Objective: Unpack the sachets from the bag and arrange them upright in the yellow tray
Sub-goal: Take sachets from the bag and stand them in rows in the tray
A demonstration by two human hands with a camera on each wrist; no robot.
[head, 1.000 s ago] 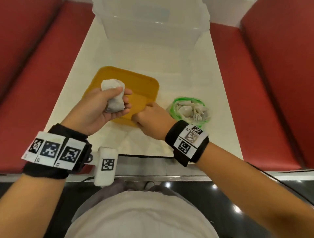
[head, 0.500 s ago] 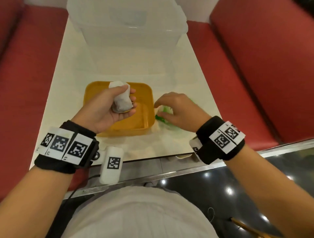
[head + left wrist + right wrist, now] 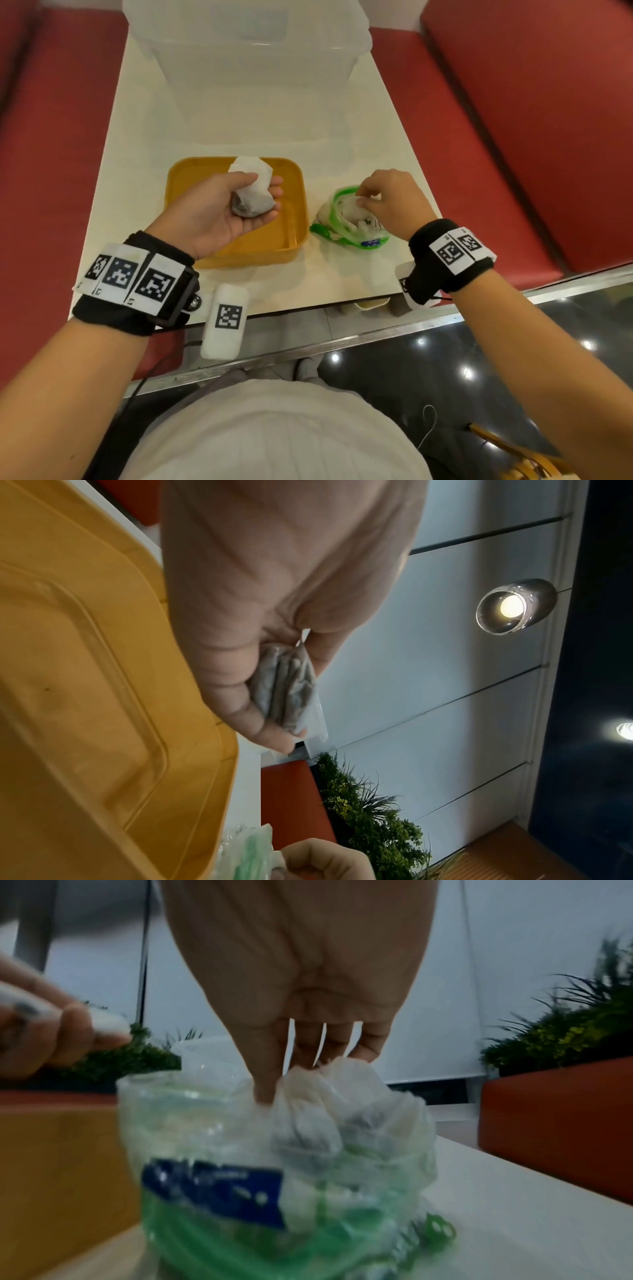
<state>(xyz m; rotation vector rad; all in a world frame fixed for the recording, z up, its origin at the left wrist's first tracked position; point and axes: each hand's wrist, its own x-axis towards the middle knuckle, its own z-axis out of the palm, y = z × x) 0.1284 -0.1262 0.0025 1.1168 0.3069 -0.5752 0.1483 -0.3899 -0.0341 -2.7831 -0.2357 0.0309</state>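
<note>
The right hand's fingers [image 3: 265, 1093], beside the tray [image 3: 178, 192] a second earlier, now pinched a sachet [image 3: 318, 1093] inside the bag [image 3: 329, 231] at 3 o'clock; the left hand [image 3: 219, 212] gripped its sachets [image 3: 253, 197] above the tray, none placed yet.

My left hand [image 3: 222, 209] sits palm up, fingers curled round a bundle of sachets [image 3: 252, 192], wrist turned outward. My right hand [image 3: 390, 202] reaches down to the right, knuckles up, fingertips [image 3: 265, 1093] dipped into the bag [image 3: 346, 222], pinching white sachets there.
</note>
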